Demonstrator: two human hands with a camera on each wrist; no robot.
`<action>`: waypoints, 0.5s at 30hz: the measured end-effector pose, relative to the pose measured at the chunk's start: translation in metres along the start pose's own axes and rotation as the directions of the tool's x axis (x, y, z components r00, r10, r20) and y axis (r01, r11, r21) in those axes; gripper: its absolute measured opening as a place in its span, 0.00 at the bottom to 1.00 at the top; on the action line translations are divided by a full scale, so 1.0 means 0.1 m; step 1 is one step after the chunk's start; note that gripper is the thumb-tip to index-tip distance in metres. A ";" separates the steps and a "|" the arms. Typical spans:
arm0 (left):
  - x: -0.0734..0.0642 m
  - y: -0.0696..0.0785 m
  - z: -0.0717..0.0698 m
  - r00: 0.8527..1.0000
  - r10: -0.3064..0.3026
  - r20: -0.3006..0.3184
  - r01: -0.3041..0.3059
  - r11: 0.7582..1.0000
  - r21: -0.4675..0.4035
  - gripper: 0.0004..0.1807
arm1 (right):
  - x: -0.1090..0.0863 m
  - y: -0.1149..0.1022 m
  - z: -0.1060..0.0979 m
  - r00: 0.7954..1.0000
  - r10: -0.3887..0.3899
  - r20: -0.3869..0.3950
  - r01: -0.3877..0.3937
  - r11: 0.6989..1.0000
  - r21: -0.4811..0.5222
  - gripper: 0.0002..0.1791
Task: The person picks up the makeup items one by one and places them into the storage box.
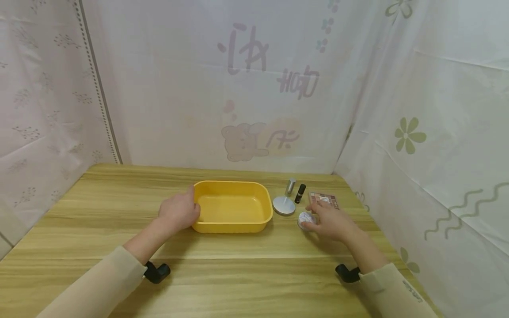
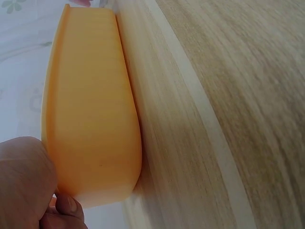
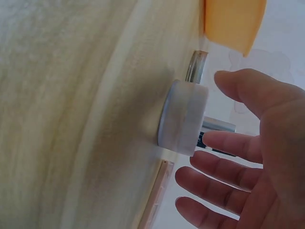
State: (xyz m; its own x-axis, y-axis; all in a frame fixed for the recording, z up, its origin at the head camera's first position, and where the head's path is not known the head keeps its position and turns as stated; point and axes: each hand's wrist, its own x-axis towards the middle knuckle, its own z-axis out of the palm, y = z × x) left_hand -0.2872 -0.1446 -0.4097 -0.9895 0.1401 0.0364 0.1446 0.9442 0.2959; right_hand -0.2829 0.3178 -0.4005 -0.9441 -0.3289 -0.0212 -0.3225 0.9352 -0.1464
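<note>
My left hand (image 1: 180, 210) grips the left end of a yellow plastic basin (image 1: 232, 228), thumb over the rim and fingers curled at its outer wall. In the left wrist view the basin's long side (image 2: 93, 105) stands on the wood. My right hand (image 1: 332, 221) reaches over a small round jar (image 1: 306, 219) with a patterned pale lid. From the right wrist, the thumb and fingers are spread apart beside the jar (image 3: 183, 117), with a gap between thumb and jar. An eyeshadow palette (image 1: 327, 199) lies just behind this hand, partly covered by it.
Between basin and jar lies a round silvery compact (image 1: 284, 206). Behind it are a silver tube (image 1: 290, 187) and a black tube (image 1: 300, 193). All rest on a wood-grain table (image 1: 238, 282), with printed curtains (image 1: 167, 97) along its back and sides.
</note>
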 end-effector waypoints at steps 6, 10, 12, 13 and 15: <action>0.00 -0.01 0.00 1.000 0.007 -0.005 -0.007 1.000 -0.002 0.39 | 0.03 -0.01 0.07 1.000 0.003 -0.003 -0.003 0.999 -0.033 0.39; 0.00 -0.01 0.00 1.000 0.008 -0.005 -0.008 1.000 -0.002 0.39 | 0.03 -0.03 0.08 1.000 -0.002 -0.015 0.001 0.999 -0.053 0.37; 0.00 -0.01 0.00 1.000 0.007 -0.003 -0.007 1.000 -0.003 0.39 | 0.02 -0.03 0.09 1.000 -0.003 -0.018 0.002 0.999 -0.053 0.37; 0.00 -0.01 0.00 1.000 0.006 0.000 -0.006 1.000 -0.002 0.39 | 0.02 -0.03 0.09 1.000 -0.002 -0.019 0.001 0.999 -0.049 0.37; 0.00 -0.02 0.00 1.000 0.007 0.002 -0.007 1.000 0.001 0.40 | 0.02 -0.03 0.10 1.000 -0.002 -0.022 0.001 0.999 -0.045 0.36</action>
State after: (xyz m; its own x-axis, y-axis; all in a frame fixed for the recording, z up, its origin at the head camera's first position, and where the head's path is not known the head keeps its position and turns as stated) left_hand -0.2875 -0.1460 -0.4102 -0.9884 0.1473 0.0361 0.1514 0.9436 0.2945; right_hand -0.2833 0.3127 -0.4098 -0.9446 -0.3282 0.0009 -0.3266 0.9397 -0.1017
